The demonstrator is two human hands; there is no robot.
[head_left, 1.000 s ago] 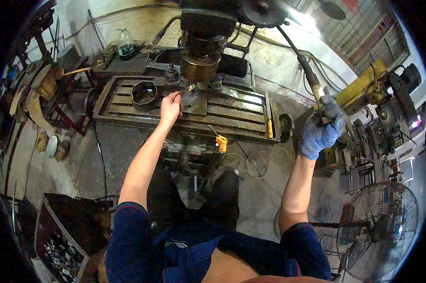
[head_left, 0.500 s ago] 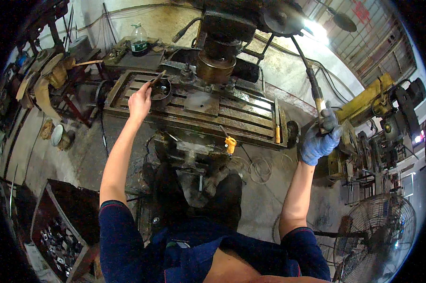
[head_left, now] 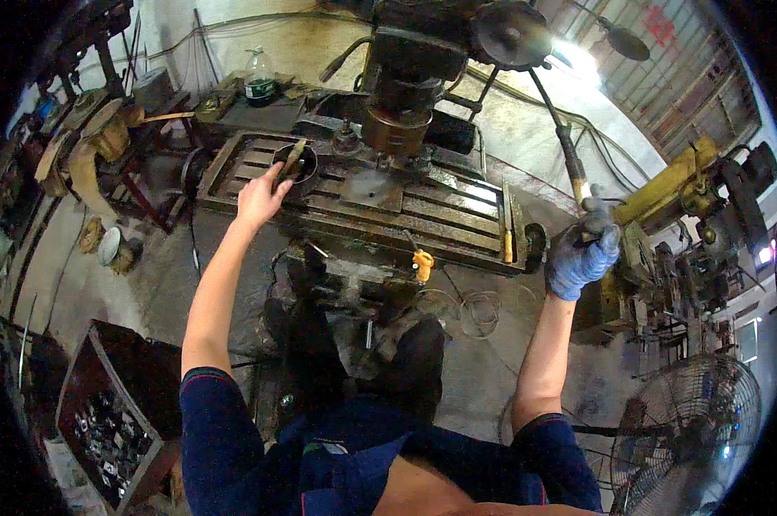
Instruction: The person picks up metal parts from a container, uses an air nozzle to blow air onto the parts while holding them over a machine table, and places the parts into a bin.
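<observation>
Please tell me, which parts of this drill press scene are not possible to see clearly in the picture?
Head view only:
- Contents of the round dark bowl: in shadow, partly behind the left hand.
- Whether the left hand's fingertips grip the stick in the bowl: too small.
- Right hand fingers on the lever: covered by the blue glove.
- Drill tip under the spindle: hidden by the housing.
- Small parts in the floor crate: dark, warped near the rim.

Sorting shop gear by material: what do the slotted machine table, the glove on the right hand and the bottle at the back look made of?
Slotted machine table: looks like cast metal, dark, oily, with a dull sheen on its ribs. Glove on the right hand: seemingly knitted fabric, blue-grey and matte, creased around the lever; a coating cannot be told. Bottle: likely clear plastic, see-through with a green band.
</observation>
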